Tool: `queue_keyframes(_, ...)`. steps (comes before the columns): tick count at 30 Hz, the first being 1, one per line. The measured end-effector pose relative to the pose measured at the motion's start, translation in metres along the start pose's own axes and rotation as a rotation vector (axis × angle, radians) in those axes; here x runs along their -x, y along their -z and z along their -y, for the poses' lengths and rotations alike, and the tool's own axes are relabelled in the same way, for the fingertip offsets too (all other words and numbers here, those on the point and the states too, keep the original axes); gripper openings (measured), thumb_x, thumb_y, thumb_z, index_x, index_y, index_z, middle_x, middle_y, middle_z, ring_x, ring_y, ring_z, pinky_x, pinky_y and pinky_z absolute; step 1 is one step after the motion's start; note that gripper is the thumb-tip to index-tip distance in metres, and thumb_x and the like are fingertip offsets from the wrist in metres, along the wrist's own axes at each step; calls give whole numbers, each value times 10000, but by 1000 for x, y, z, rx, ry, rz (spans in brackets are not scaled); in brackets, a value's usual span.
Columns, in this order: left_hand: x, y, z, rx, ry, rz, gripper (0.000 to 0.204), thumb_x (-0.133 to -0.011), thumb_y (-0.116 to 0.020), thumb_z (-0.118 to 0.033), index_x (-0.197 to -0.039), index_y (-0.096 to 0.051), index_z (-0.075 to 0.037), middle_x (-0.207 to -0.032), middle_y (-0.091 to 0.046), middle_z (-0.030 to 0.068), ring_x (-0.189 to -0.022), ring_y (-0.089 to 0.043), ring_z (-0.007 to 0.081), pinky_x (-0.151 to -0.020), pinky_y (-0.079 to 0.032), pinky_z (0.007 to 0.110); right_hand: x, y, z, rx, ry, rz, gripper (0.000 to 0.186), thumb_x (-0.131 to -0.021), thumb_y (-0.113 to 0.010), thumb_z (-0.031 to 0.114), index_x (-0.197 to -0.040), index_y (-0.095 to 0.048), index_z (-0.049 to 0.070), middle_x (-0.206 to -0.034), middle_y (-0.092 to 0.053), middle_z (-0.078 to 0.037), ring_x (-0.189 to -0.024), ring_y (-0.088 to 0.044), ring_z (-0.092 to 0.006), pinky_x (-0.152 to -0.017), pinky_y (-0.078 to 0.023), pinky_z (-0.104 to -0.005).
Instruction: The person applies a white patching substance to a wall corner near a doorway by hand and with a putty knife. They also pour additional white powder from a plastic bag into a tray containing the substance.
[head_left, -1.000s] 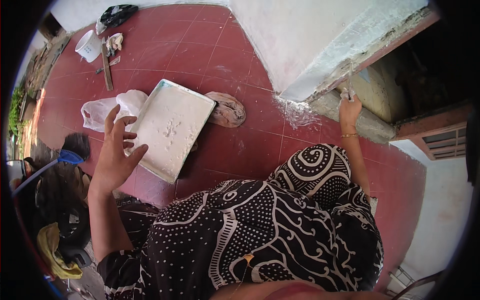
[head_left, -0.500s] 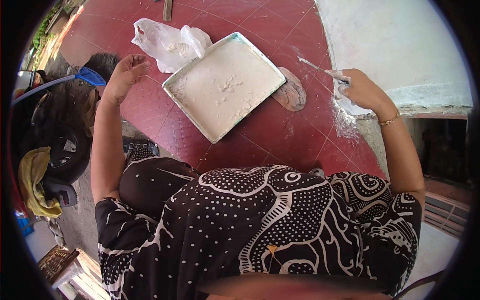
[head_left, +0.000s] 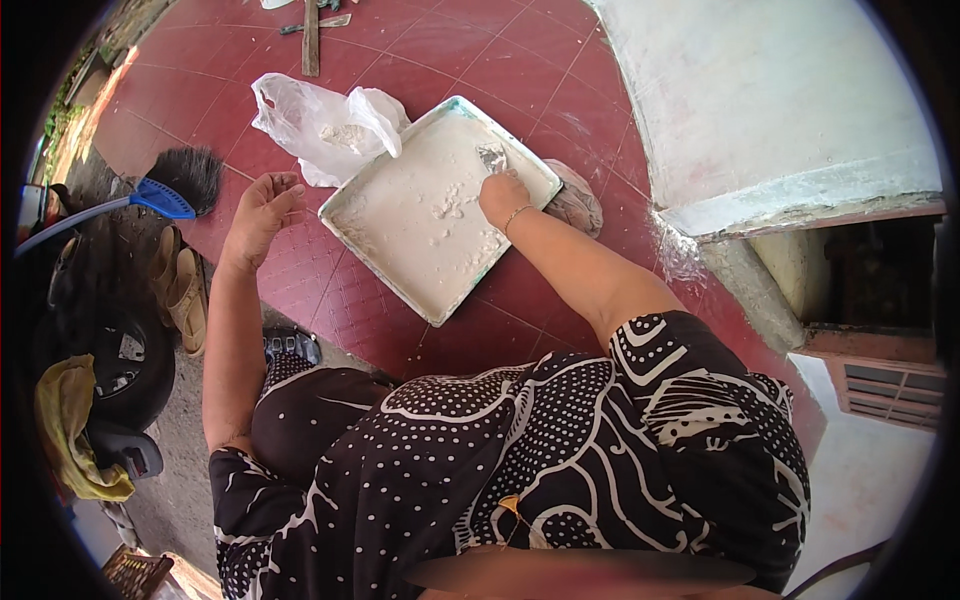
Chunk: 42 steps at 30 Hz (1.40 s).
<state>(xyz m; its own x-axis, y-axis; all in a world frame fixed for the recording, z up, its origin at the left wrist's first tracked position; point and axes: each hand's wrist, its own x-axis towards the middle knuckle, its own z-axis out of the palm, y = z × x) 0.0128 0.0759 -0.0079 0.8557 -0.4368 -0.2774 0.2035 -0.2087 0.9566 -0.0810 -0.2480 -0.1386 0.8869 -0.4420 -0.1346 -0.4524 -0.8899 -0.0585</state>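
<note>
A shallow rectangular tray, pale with greenish edges, lies on the floor in front of me. Creamy white paste with lumps near its middle fills it. My right hand reaches over the tray's right side, closed round a putty knife; its paste-smeared blade is at the paste and the handle is hidden in my fist. My left hand hovers left of the tray, fingers loosely bent, holding nothing I can see. Beyond it, a crumpled white plastic bag with pale material inside touches the tray's far left edge.
A greyish cloth bundle lies against the tray's right corner. A whitish wall rises at right, with white splatter on the red tiles below. A wooden stick lies far off. A broom, sandals and a tyre are left.
My right hand has swung left from beside the wall to over the tray, bringing the putty knife to the paste. My left hand stays raised in about the same place.
</note>
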Motion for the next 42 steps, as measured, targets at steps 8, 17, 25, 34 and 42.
queue_keyframes(8,-9,-9,0,52,21,84,330,-831,-567,-196,-1088,-469,-13,-1001,-510,39,-836,-538,128,-750,-445,275,16,39,-1,-203,86,118,248,-792,-443,89,-879,-632,-46,-942,-599,-251,-881,-602,-354,-759,-486,-405)
queue_keyframes(17,4,-24,-7,38,29,103,311,-829,-568,-176,-1069,-471,-4,-983,-516,28,-812,-532,112,-722,-450,259,30,115,-57,-926,114,645,291,-817,-544,110,-1067,-526,-38,-809,-615,-161,-581,-595,-202,-459,-489,-331)
queue_keyframes(25,13,-46,-22,28,3,153,322,-828,-567,-174,-1080,-467,-2,-974,-517,35,-807,-536,119,-715,-454,262,45,171,-108,-1454,147,1031,261,-864,-499,103,-1101,-501,-6,-836,-606,-94,-635,-554,-146,-553,-478,-275)
queue_keyframes(34,11,-57,-10,-16,85,166,299,-825,-555,-161,-1062,-464,-4,-935,-516,45,-736,-544,133,-641,-480,262,115,336,-186,-1543,287,672,300,-861,-516,129,-1109,-483,-38,-873,-589,-175,-697,-583,-187,-560,-516,-312)
queue_keyframes(42,2,-58,1,-50,144,207,375,-820,-557,-197,-1108,-432,8,-983,-498,64,-754,-548,170,-643,-490,296,206,417,-306,-1245,-117,-906,307,-860,-507,75,-1131,-491,-70,-823,-574,-74,-661,-562,-138,-546,-524,-266)
